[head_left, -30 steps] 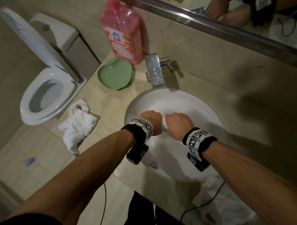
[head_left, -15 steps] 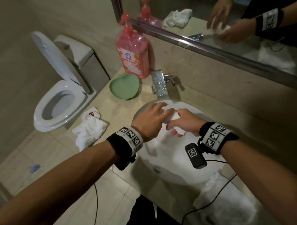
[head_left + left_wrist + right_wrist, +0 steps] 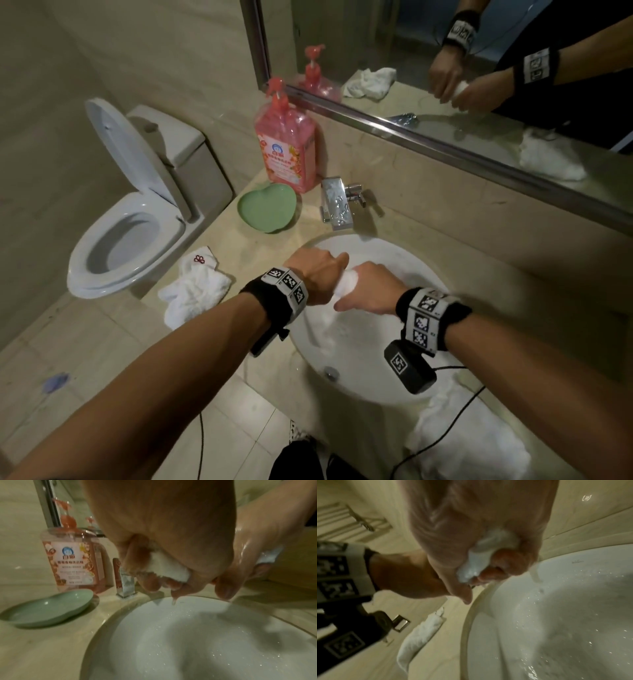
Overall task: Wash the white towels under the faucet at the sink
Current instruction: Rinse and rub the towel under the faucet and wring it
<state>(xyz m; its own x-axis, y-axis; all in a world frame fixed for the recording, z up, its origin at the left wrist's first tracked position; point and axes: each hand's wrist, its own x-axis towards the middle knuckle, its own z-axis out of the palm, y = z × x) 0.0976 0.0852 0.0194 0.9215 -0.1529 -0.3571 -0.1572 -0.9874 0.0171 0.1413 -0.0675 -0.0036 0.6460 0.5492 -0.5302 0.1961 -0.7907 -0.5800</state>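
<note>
The wet white towel [image 3: 346,287] is bunched into a short roll that runs side to side between the two fists, held above the sink [image 3: 373,370] bowl just in front of the faucet [image 3: 334,205]. The left hand [image 3: 317,279] is clamped round its left end and the right hand [image 3: 368,291] round its right end, knuckles nearly touching, so a wringing twist looks like the step in hand and would turn about that axis. Drips fall straight into the bowl, which leaves free room below. Another towel [image 3: 193,291] lies on the counter [image 3: 274,250] well to the left, nearer the left hand, and a third [image 3: 469,442] sits by the sink's near right edge
</note>
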